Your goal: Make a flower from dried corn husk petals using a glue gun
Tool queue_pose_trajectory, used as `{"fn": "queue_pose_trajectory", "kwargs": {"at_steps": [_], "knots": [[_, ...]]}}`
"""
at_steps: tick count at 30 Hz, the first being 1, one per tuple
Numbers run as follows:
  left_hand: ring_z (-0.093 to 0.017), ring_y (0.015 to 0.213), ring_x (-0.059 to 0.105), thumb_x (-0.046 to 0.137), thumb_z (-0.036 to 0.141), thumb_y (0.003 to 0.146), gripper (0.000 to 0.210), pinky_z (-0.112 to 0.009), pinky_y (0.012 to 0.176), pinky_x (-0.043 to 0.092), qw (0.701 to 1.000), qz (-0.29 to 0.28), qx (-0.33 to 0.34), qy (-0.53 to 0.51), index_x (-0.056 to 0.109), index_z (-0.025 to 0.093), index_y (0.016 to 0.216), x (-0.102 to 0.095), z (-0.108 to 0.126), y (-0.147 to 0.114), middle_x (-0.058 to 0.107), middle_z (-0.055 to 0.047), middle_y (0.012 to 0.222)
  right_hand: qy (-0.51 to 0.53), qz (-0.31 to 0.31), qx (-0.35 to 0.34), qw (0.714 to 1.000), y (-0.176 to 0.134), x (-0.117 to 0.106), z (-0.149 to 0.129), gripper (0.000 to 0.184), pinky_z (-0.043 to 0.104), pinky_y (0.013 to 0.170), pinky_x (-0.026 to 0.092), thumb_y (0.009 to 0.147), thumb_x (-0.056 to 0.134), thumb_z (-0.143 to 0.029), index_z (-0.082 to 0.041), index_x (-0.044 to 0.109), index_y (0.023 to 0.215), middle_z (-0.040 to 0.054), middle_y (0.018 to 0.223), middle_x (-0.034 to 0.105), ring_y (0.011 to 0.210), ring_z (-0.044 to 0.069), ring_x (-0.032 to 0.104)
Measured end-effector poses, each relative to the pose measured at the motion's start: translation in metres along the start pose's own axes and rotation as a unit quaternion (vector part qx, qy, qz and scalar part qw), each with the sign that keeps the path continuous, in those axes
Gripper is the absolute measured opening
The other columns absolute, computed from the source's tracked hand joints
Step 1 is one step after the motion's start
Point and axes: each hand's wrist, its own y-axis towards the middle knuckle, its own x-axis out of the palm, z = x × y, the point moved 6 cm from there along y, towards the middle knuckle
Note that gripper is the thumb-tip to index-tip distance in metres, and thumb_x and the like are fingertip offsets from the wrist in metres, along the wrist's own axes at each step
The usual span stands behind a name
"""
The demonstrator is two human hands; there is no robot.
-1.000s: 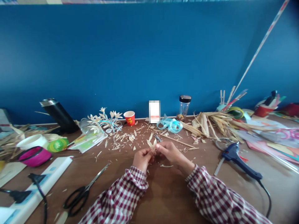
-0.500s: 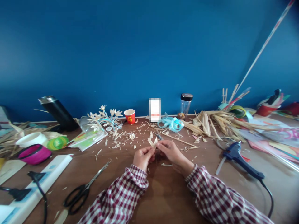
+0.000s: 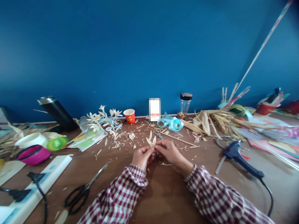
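A black flask (image 3: 59,114), a red cup (image 3: 130,117) and a lidded jar (image 3: 185,105) stand near the blue wall (image 3: 140,56); a white power strip (image 3: 54,174) lies at left.

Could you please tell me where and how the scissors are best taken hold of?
Probably by the black handle loops, from the near side, with the left hand, the closer one: the scissors lie flat, loops toward the person, blades pointing away.

Soft light; pale sheen on tabletop (image 3: 168,199) at right; edges stretched, blurry.
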Motion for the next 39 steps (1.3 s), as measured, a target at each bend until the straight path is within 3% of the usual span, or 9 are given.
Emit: {"fn": "queue_pose_trajectory", "kwargs": {"at_steps": [9, 14, 21, 31, 39], "knots": [[-0.006, 0.044, 0.054, 0.086, 0.029, 0.042, 0.033, -0.017, 0.045, 0.048, 1.0, -0.007, 0.01, 0.016, 0.071, 0.01, 0.063, -0.003, -0.003, 0.004, 0.062, 0.0, 0.05, -0.051, 0.014, -0.021, 0.998, 0.0, -0.002, 0.0, 0.019, 0.02, 0.046, 0.034, 0.075, 0.06, -0.034, -0.015, 0.062, 0.077, -0.003, 0.058, 0.052, 0.05, 0.008, 0.043], [-0.006, 0.043, 0.052, 0.085, 0.031, 0.045, 0.031, -0.017, 0.043, 0.046, 0.999, -0.004, 0.036, 0.033, 0.071, 0.01, 0.064, -0.004, -0.004, 0.007, 0.06, 0.0, 0.048, -0.077, 0.018, -0.035, 0.996, -0.001, -0.002, -0.006, 0.02, 0.021, 0.048, 0.035, 0.074, 0.06, -0.035, -0.015, 0.062, 0.074, -0.0024, 0.059, 0.054, 0.052, 0.009, 0.045], [-0.007, 0.046, 0.053, 0.086, 0.031, 0.042, 0.036, -0.018, 0.046, 0.047, 0.999, -0.008, 0.02, 0.038, 0.072, 0.01, 0.068, -0.005, -0.005, 0.006, 0.062, -0.001, 0.051, -0.08, 0.04, -0.042, 0.995, -0.003, -0.003, -0.011, 0.017, 0.02, 0.046, 0.036, 0.073, 0.059, -0.03, -0.014, 0.061, 0.071, -0.0015, 0.059, 0.054, 0.052, 0.009, 0.045], [-0.006, 0.043, 0.045, 0.074, 0.04, 0.061, 0.029, -0.018, 0.043, 0.036, 0.983, -0.079, 0.088, 0.14, 0.071, 0.012, 0.066, -0.001, -0.004, 0.01, 0.056, 0.001, 0.046, -0.025, 0.016, -0.035, 0.999, -0.004, 0.001, -0.012, 0.033, 0.02, 0.045, 0.033, 0.072, 0.064, -0.047, -0.015, 0.058, 0.07, -0.0032, 0.055, 0.052, 0.048, 0.007, 0.042], [-0.007, 0.043, 0.046, 0.072, 0.039, 0.061, 0.029, -0.019, 0.045, 0.036, 0.976, -0.072, 0.107, 0.174, 0.068, 0.011, 0.063, 0.002, 0.001, 0.002, 0.056, 0.001, 0.046, -0.057, 0.039, -0.047, 0.997, -0.001, -0.001, -0.003, 0.028, 0.02, 0.045, 0.033, 0.076, 0.061, -0.041, -0.016, 0.055, 0.067, -0.0036, 0.056, 0.051, 0.049, 0.008, 0.043]]}}
